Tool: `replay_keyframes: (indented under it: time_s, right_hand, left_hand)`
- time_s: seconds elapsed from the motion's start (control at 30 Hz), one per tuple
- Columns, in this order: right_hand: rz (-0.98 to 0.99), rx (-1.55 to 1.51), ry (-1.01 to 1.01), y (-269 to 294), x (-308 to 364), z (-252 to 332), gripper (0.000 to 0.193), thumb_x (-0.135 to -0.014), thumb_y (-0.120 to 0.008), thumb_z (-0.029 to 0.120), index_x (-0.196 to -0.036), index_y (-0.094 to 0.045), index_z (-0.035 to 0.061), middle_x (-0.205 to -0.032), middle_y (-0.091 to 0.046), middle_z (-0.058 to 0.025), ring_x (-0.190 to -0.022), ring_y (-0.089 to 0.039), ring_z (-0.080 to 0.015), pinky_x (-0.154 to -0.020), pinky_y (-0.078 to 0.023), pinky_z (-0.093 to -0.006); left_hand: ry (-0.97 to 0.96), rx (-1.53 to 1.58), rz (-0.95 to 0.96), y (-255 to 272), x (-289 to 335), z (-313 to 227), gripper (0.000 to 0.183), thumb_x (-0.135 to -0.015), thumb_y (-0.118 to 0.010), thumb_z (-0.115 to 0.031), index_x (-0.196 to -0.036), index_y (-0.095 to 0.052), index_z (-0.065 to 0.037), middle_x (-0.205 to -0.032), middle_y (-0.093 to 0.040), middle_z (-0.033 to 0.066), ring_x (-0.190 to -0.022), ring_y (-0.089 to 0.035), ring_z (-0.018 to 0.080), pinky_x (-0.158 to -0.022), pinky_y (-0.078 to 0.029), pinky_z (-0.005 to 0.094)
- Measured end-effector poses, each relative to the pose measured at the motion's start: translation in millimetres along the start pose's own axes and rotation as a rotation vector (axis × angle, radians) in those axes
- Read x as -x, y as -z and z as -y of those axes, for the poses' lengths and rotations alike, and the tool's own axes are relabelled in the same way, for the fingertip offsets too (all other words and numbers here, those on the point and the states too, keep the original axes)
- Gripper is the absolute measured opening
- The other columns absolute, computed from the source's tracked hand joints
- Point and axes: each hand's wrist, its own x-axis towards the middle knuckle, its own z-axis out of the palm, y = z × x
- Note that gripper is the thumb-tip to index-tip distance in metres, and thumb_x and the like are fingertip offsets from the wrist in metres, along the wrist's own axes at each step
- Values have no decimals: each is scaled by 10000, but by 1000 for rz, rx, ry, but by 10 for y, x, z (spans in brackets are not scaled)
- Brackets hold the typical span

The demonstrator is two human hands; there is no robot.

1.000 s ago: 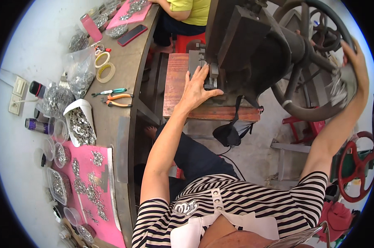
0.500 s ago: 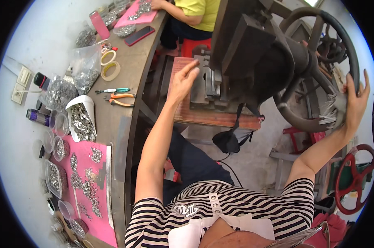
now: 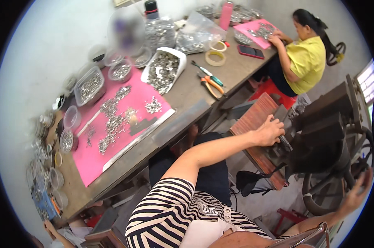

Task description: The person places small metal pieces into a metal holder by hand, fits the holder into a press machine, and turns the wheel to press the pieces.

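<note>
My left hand (image 3: 268,133) is at the die block of a dark hand press (image 3: 319,138), beside a black metal bar (image 3: 285,143). Its fingers are curled in; whatever they may hold is hidden. At the far right, my right hand (image 3: 355,196) is by the rim of the press's large handwheel (image 3: 307,193), smeared by motion, so its grip is unclear. The press stands on a reddish wooden stand (image 3: 255,113).
On the bench (image 3: 187,93) lie a pink sheet (image 3: 86,163) with small metal parts, a white scoop (image 3: 181,62) full of them, orange pliers (image 3: 211,87), tape rolls (image 3: 215,58) and a phone (image 3: 250,52). A co-worker in yellow (image 3: 306,62) sits at the far end.
The view has swung left, bringing more of the bench into sight. My left hand's fingers, stretched out before, are now curled at the die block. My right hand still is by the wheel, which has turned.
</note>
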Motion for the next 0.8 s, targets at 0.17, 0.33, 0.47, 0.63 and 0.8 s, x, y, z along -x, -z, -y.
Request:
replay_keyframes:
  time_s: [0.17,0.33,0.47,0.63,0.8]
  right_hand:
    - [578,-469,109,-1205,605,846,512,-748,-757,-2,-1238,-610,-16,-1190,-612,-152,-1078,-607,-288,-981,-473,-373]
    - [833,-789,408,-2444,1404,1810,516,-803,-744,43,-1286,-570,-4,-1182,-606,-198,-1062,-605,-379,-913,-494,-449]
    - [1021,-1079,581,-2729,1690,2698,442,-849,-648,-19,-1285,-576,0,-1120,-634,-198,-1003,-625,-404,-876,-507,-467]
    - [1042,-1083,864,-2943,2134,3418,431,-843,-664,11,-1263,-576,-33,-1159,-613,-174,-1081,-593,-362,-927,-478,-450]
    - [868,-1135,878,-3075,2271,3700,543,-788,-765,77,-1286,-570,-15,-1268,-564,-171,-1204,-530,-357,-1003,-456,-460]
  left_hand:
    - [166,-85,-265,778,916,-222,348,-766,-780,-213,-1073,-665,-96,-1028,-604,61,-1078,-558,268,-940,-366,447]
    - [539,-295,-360,1842,2211,-622,292,-815,-759,-188,-1088,-705,-101,-1045,-665,64,-1016,-606,271,-932,-391,412]
    - [789,-465,-398,2346,3128,-979,258,-839,-749,-198,-1066,-705,-84,-1020,-640,63,-993,-575,263,-853,-393,399]
    - [963,-465,-456,2604,3808,-1222,267,-828,-761,-157,-1074,-708,-69,-976,-611,66,-930,-552,267,-833,-387,403]
    - [1053,-613,-493,2697,3926,-1165,275,-850,-750,-136,-1120,-730,-89,-996,-598,75,-931,-552,255,-846,-384,401]
